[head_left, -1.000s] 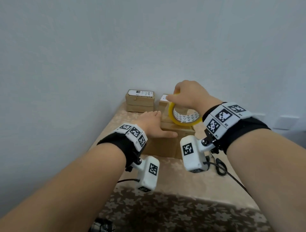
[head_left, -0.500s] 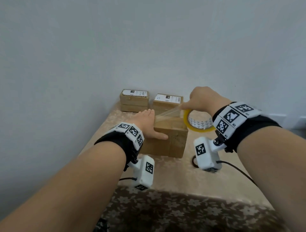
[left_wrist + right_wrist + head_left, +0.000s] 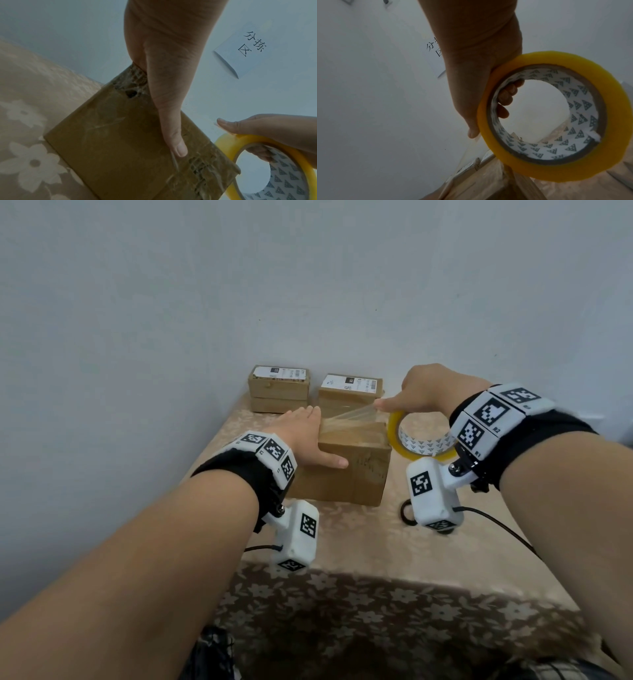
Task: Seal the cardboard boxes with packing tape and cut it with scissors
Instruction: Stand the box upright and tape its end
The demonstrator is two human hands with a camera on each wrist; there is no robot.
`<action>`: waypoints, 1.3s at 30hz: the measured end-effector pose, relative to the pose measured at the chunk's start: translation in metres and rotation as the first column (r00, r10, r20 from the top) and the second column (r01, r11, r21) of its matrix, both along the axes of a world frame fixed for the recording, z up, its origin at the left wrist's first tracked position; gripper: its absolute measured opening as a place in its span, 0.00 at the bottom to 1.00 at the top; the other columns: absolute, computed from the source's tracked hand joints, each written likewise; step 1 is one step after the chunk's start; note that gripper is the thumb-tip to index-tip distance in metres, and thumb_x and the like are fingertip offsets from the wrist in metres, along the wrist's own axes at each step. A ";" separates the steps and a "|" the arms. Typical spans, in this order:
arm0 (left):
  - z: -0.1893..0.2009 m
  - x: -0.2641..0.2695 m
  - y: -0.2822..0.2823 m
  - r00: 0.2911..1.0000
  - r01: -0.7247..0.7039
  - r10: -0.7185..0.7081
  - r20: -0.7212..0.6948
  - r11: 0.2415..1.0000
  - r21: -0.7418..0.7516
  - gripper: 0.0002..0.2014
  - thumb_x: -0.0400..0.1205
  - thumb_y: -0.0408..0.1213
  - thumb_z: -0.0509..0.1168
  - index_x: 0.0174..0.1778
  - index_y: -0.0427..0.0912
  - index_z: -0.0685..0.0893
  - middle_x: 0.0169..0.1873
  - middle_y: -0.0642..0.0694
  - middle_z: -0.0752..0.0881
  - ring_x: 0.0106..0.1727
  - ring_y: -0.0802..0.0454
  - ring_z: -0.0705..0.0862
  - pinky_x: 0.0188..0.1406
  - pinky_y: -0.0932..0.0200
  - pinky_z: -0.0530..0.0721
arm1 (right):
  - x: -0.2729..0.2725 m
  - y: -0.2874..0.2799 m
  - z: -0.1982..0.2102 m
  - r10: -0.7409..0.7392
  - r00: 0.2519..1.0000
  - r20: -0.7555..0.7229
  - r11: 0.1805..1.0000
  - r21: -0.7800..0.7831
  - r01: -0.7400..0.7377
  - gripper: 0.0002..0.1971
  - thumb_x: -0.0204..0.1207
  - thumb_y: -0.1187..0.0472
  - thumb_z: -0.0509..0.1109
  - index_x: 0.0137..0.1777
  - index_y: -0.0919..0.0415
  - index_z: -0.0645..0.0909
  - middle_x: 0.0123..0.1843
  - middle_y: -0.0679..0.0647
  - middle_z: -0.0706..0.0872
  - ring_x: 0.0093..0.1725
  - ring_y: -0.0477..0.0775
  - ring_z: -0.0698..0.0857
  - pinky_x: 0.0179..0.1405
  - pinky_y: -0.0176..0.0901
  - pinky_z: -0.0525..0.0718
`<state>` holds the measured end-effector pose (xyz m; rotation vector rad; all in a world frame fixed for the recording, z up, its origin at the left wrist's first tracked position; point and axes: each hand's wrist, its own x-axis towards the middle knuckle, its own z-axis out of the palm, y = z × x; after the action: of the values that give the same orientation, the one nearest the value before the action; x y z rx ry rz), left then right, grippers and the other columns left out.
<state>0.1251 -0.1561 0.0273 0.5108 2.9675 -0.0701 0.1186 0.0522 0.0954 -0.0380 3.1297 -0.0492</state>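
Note:
A brown cardboard box (image 3: pixel 356 474) sits near the middle of the table. My left hand (image 3: pixel 301 436) lies flat on its left top edge with straight fingers, thumb (image 3: pixel 173 136) along the front side. My right hand (image 3: pixel 424 392) grips a yellow tape roll (image 3: pixel 397 436) just right of the box, fingers (image 3: pixel 505 100) curled through the core. A clear strip of tape (image 3: pixel 349 419) stretches from the roll across the box top toward my left hand. Black scissors (image 3: pixel 407 510) lie on the table right of the box, mostly hidden by the right wrist camera.
Two smaller labelled boxes (image 3: pixel 279 388) (image 3: pixel 349 392) stand against the wall at the back of the table. The floral tablecloth (image 3: pixel 342 542) drops over the near edge. A paper sign (image 3: pixel 247 51) hangs on the wall. A black cable (image 3: pixel 496 525) trails right.
My right hand has pulled the roll from over the box to its right, drawing out a strip of tape. My left hand stayed pressed on the box.

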 end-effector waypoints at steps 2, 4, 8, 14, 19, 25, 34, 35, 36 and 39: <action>0.001 0.000 0.000 1.000 0.001 -0.001 0.004 1.000 -0.001 0.62 0.66 0.76 0.59 0.83 0.35 0.43 0.83 0.41 0.48 0.84 0.47 0.49 0.83 0.48 0.49 | 0.000 -0.002 0.001 -0.006 1.000 -0.006 1.000 0.018 0.006 0.31 0.76 0.31 0.60 0.41 0.63 0.73 0.37 0.54 0.77 0.46 0.58 0.77 0.45 0.47 0.73; 0.001 0.000 0.000 1.000 0.000 0.000 0.004 1.000 0.004 0.62 0.67 0.76 0.59 0.83 0.35 0.43 0.83 0.40 0.48 0.84 0.47 0.48 0.83 0.49 0.49 | 0.000 -0.004 0.003 -0.008 1.000 -0.010 0.999 0.040 0.008 0.33 0.76 0.29 0.57 0.35 0.63 0.73 0.35 0.54 0.76 0.45 0.59 0.77 0.45 0.48 0.74; 0.001 0.001 0.000 1.000 -0.001 0.001 0.011 1.000 -0.001 0.62 0.67 0.76 0.59 0.83 0.35 0.42 0.84 0.41 0.47 0.84 0.47 0.48 0.83 0.48 0.49 | 0.003 -0.004 0.003 -0.029 0.999 0.036 0.999 0.033 0.028 0.30 0.75 0.31 0.62 0.35 0.61 0.73 0.39 0.55 0.78 0.47 0.59 0.78 0.47 0.48 0.74; 0.001 0.002 0.000 1.000 0.001 -0.001 0.009 1.000 0.004 0.62 0.67 0.76 0.59 0.83 0.35 0.42 0.83 0.40 0.48 0.84 0.47 0.48 0.83 0.48 0.48 | 0.005 -0.002 0.000 -0.041 0.996 0.077 0.999 0.021 0.040 0.31 0.74 0.31 0.62 0.31 0.62 0.77 0.35 0.54 0.80 0.42 0.56 0.79 0.47 0.48 0.73; 0.002 0.003 0.001 1.000 -0.005 0.005 0.019 1.000 0.007 0.61 0.67 0.75 0.59 0.83 0.35 0.42 0.83 0.41 0.47 0.84 0.47 0.47 0.83 0.48 0.48 | 0.006 0.005 -0.016 -0.076 0.989 0.126 0.995 -0.048 0.083 0.32 0.72 0.29 0.63 0.31 0.62 0.77 0.35 0.54 0.80 0.42 0.56 0.79 0.47 0.49 0.71; 0.002 0.002 0.002 1.000 -0.003 0.003 0.009 1.000 0.000 0.61 0.67 0.75 0.59 0.83 0.36 0.42 0.83 0.40 0.47 0.84 0.47 0.47 0.83 0.49 0.47 | 0.012 0.004 -0.028 -0.095 0.984 0.150 0.986 -0.119 0.114 0.31 0.71 0.29 0.64 0.33 0.61 0.76 0.39 0.54 0.79 0.47 0.58 0.79 0.47 0.48 0.72; 0.007 0.006 0.024 0.998 -0.018 0.023 0.060 0.996 -0.085 0.58 0.67 0.78 0.55 0.82 0.51 0.35 0.82 0.35 0.39 0.83 0.39 0.41 0.81 0.38 0.44 | 0.025 -0.002 -0.032 -0.085 0.988 0.128 0.994 -0.055 0.092 0.29 0.78 0.32 0.57 0.34 0.59 0.71 0.37 0.51 0.75 0.46 0.54 0.76 0.35 0.43 0.67; 0.006 0.007 0.034 0.998 0.018 -0.013 0.059 0.996 -0.084 0.57 0.67 0.78 0.54 0.82 0.50 0.34 0.82 0.36 0.38 0.83 0.41 0.40 0.81 0.38 0.43 | 0.026 -0.003 -0.031 -0.077 0.989 0.123 0.996 -0.040 0.083 0.28 0.78 0.32 0.57 0.33 0.58 0.70 0.35 0.51 0.75 0.44 0.53 0.76 0.31 0.42 0.65; 0.005 0.008 0.044 0.996 0.066 -0.062 0.064 0.995 -0.073 0.57 0.68 0.78 0.54 0.83 0.48 0.35 0.82 0.38 0.37 0.83 0.43 0.39 0.81 0.38 0.42 | 0.026 -0.004 -0.031 -0.070 0.991 0.118 0.997 -0.024 0.074 0.28 0.79 0.33 0.57 0.32 0.58 0.70 0.34 0.51 0.75 0.40 0.52 0.76 0.29 0.41 0.64; 0.005 0.006 0.065 0.983 0.169 -0.168 0.072 0.986 0.003 0.56 0.71 0.76 0.55 0.83 0.43 0.38 0.83 0.42 0.40 0.84 0.46 0.41 0.82 0.41 0.42 | 0.029 -0.004 -0.029 -0.069 0.994 0.090 0.998 0.019 0.067 0.29 0.80 0.34 0.55 0.31 0.59 0.70 0.32 0.51 0.74 0.34 0.50 0.74 0.27 0.40 0.62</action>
<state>0.1310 -0.0916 0.0318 0.7469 2.8471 -0.0717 0.1479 0.0481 0.0662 0.0693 3.0399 -0.0254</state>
